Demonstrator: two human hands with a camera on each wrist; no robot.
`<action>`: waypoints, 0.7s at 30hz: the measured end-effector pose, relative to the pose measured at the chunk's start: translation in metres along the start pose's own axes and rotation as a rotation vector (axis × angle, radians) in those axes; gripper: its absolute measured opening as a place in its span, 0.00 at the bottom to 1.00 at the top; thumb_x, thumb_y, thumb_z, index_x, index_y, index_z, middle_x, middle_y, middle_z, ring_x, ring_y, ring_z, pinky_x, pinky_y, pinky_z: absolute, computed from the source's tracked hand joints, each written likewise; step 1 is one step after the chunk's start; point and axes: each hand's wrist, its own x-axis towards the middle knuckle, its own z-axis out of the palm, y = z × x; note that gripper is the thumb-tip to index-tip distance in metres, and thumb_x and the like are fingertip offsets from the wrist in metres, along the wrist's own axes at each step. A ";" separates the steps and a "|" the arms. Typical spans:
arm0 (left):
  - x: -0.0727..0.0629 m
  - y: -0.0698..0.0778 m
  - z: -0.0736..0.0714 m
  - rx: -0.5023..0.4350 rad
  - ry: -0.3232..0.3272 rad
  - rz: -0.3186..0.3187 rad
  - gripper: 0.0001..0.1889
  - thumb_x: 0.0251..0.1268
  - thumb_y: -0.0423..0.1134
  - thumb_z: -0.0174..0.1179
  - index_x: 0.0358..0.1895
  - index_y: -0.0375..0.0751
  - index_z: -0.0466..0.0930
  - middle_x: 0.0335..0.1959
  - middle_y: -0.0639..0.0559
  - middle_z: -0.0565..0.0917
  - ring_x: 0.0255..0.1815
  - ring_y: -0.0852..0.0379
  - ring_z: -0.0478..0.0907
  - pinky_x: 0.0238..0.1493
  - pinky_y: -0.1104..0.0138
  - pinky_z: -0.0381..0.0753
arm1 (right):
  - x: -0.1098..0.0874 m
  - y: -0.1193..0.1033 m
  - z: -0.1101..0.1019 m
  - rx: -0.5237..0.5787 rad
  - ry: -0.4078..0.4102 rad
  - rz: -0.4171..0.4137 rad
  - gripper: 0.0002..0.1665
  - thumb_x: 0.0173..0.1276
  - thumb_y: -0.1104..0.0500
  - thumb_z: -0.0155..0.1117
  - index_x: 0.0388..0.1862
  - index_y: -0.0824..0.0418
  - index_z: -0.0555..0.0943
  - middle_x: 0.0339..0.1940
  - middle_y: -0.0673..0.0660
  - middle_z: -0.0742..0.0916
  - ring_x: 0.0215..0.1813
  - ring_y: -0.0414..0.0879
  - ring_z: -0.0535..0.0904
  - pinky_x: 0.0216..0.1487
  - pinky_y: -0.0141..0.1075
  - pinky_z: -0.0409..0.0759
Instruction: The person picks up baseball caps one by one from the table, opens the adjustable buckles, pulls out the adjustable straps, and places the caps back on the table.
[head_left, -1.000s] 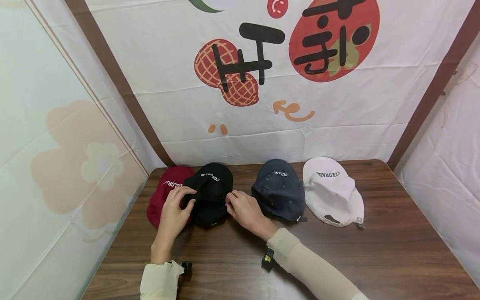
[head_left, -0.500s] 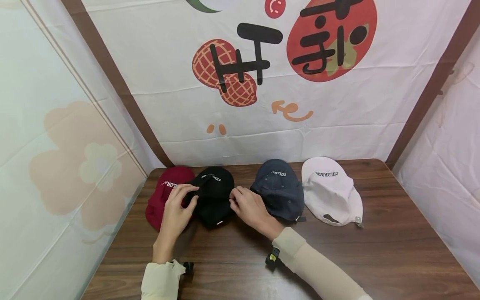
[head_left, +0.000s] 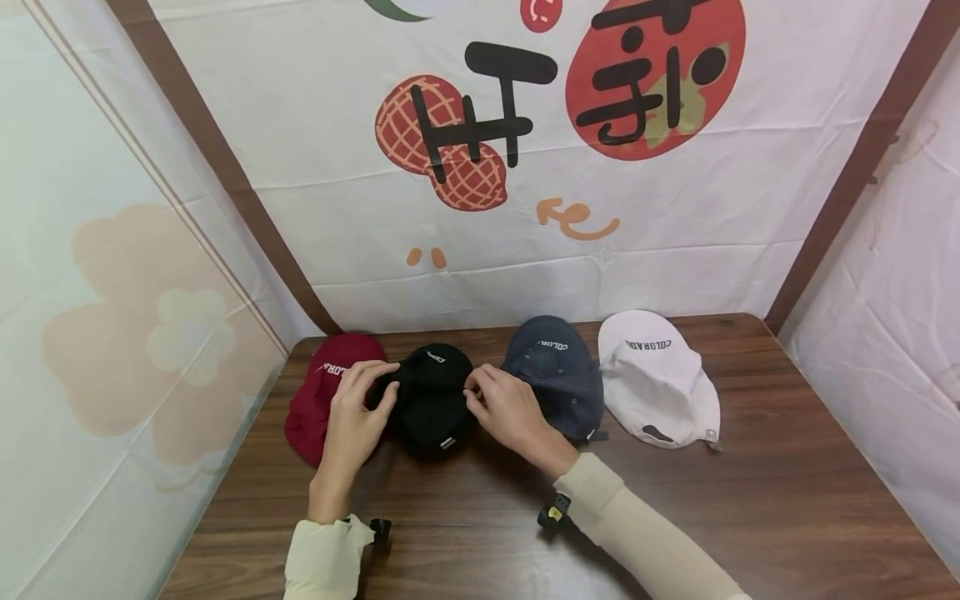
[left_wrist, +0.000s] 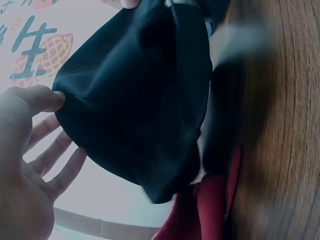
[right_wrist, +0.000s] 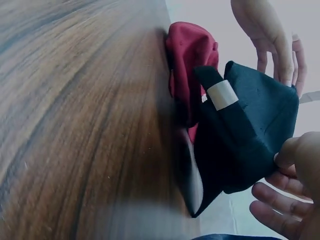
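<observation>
A black baseball cap (head_left: 435, 404) with white lettering is held between both hands, left of the table's middle. My left hand (head_left: 356, 417) pinches its left side between thumb and fingers; in the left wrist view the thumb (left_wrist: 50, 98) presses the cloth. On the opposite side, my right hand (head_left: 510, 408) pinches the edge with thumb and forefinger, its other fingers loosely bent. A pale clasp (right_wrist: 222, 95) shows on the cap's back strap in the right wrist view. Beside the left hand lies a maroon cap (head_left: 306, 417), partly covered by that hand.
Just right of my right hand lies a navy cap (head_left: 555, 387), with a white cap (head_left: 656, 387) beside it. All stand along the back of the wooden table (head_left: 480, 542), close to a printed white cloth wall (head_left: 300, 208). More cloth hangs at both sides.
The black cap has tilted between my hands, so less of its front lettering shows and the clasp at its back has come into sight. My right hand has shifted slightly right.
</observation>
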 end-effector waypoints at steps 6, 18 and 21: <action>0.003 0.005 0.003 -0.016 0.036 0.024 0.15 0.66 0.22 0.68 0.54 0.36 0.89 0.51 0.40 0.86 0.56 0.42 0.80 0.61 0.81 0.70 | 0.001 0.000 -0.009 0.019 0.023 0.006 0.02 0.76 0.57 0.70 0.43 0.53 0.85 0.39 0.46 0.87 0.35 0.37 0.83 0.35 0.31 0.81; 0.009 0.017 0.003 0.004 0.048 0.025 0.15 0.67 0.25 0.70 0.55 0.37 0.89 0.51 0.42 0.86 0.52 0.49 0.79 0.54 0.77 0.74 | -0.001 -0.001 -0.025 0.096 0.058 0.035 0.02 0.76 0.58 0.69 0.40 0.53 0.84 0.37 0.47 0.87 0.35 0.38 0.84 0.35 0.30 0.82; 0.011 0.021 0.004 -0.002 0.053 0.028 0.15 0.67 0.25 0.70 0.55 0.37 0.89 0.51 0.42 0.86 0.51 0.50 0.79 0.54 0.73 0.76 | -0.002 0.000 -0.029 0.114 0.072 0.041 0.02 0.75 0.58 0.70 0.40 0.52 0.84 0.37 0.46 0.86 0.34 0.37 0.82 0.35 0.30 0.81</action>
